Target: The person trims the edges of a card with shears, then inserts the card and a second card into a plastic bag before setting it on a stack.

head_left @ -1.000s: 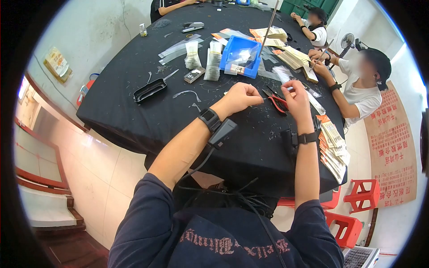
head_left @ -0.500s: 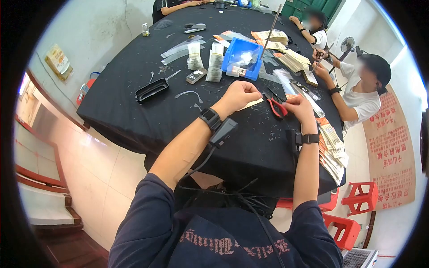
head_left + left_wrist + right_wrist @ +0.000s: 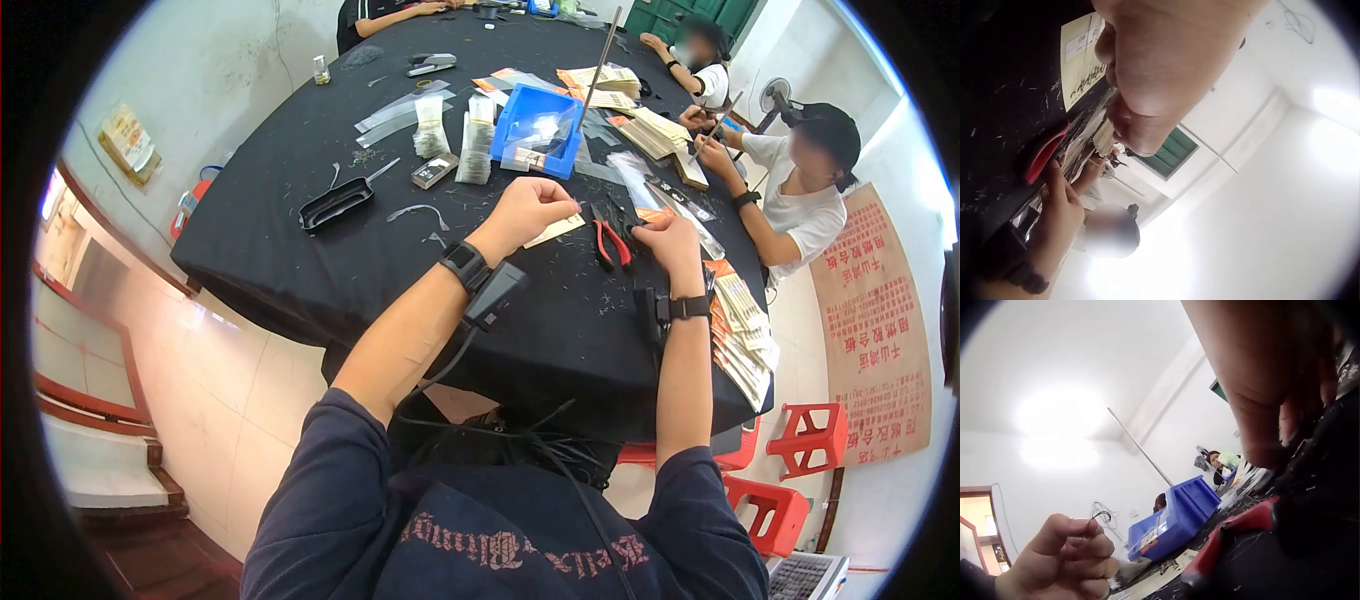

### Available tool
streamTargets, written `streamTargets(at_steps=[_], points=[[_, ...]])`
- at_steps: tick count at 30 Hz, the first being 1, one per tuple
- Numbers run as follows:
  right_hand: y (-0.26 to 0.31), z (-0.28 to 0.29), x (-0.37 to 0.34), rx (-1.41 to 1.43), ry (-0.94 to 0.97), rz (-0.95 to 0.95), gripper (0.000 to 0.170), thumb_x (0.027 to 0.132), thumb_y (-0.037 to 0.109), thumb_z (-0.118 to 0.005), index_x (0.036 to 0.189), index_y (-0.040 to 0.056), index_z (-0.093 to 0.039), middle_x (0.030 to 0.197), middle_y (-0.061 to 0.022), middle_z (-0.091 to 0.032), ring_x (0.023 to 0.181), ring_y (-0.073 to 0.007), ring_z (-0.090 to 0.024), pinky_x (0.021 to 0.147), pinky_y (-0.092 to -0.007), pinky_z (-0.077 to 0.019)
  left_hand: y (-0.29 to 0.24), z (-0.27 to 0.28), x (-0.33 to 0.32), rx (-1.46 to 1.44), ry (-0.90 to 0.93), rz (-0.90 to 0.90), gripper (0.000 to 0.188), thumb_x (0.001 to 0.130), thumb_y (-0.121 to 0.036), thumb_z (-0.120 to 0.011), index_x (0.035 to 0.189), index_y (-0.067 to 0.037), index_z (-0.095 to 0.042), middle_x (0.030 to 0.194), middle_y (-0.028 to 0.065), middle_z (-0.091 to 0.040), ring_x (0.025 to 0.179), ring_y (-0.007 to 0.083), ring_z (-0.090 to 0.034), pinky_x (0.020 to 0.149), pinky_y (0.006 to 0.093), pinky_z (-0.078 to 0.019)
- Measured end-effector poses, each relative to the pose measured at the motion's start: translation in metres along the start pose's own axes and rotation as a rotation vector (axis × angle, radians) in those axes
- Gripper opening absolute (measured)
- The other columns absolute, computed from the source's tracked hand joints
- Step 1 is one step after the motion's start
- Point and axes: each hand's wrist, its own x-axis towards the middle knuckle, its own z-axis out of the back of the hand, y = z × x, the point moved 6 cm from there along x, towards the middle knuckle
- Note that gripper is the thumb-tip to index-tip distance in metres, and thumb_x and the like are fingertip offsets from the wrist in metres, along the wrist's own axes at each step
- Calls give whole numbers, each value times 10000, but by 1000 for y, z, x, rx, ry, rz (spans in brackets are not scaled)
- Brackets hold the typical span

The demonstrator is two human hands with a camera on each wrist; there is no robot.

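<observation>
Plainly, left fingers (image 3: 1092, 547) pinch a dark strand (image 3: 1106, 514) at their tips; whether right fingers (image 3: 651, 229) grip, I cannot tell.

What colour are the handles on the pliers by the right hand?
Red; the plier handles show best in the head view.

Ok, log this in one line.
left hand pinches dark strand | right hand beside red-handled pliers | grip unclear | card on black cloth
</observation>
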Motion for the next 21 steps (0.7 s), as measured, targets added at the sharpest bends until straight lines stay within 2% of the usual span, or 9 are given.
streamTargets(at_steps=[2, 5, 6, 12, 14, 18, 21], points=[[2, 4, 0, 115, -63, 8, 227, 735, 224, -754, 785, 3, -738, 693, -100, -690, 648, -156, -649, 637, -292, -505, 0, 2, 0, 3, -18, 23, 137, 819, -123, -703, 806, 11, -675, 725, 24, -654, 628, 56, -565, 564, 216, -443], [-4, -6, 9, 606, 15, 6, 267, 802, 244, -718, 858, -17, -726, 715, -50, -670, 627, -115, -605, 608, -253, -487, -4, 7, 0, -4, -55, -19, 134, 821, -122, -700, 819, 10, -676, 739, 27, -658, 649, 52, -569, 577, 217, -445], [1, -11, 10, 703, 92, 20, 277, 883, 233, -652, 965, -27, -702, 815, -26, -657, 677, -95, -582, 627, -228, -489, -4, 8, 1, 2, -71, -63, 131, 833, -119, -693, 835, 10, -671, 753, 25, -659, 655, 50, -569, 585, 210, -447], [25, -29, 7, 1151, 253, 167, 264, 972, 230, -538, 1097, 9, -611, 926, -16, -596, 827, -111, -561, 782, -260, -506, -10, 15, 2, 1, -141, -234, 111, 844, -100, -680, 841, 9, -656, 754, 7, -643, 661, 37, -550, 602, 197, -440], [29, -28, 0, 1205, 245, 148, 257, 977, 242, -531, 1094, 21, -590, 918, -14, -582, 820, -126, -558, 798, -275, -504, -15, 15, 0, 26, -179, -293, 121, 820, -106, -682, 797, 8, -649, 711, -4, -621, 642, 31, -529, 579, 204, -424], [33, -31, -7, 1340, 296, 113, 227, 977, 234, -519, 1022, 24, -593, 896, -3, -579, 837, -122, -557, 817, -283, -494, -19, 16, -1, 80, -197, -321, 98, 823, -89, -678, 810, 4, -652, 717, -15, -619, 639, 25, -521, 580, 196, -418], [42, -20, -6, 888, 297, 263, 198, 950, 209, -547, 929, 17, -590, 864, 14, -573, 839, -95, -563, 803, -267, -481, -20, 19, -1, 121, -209, -342, 82, 852, -75, -677, 839, 3, -653, 743, -17, -629, 665, 24, -545, 598, 187, -431]])
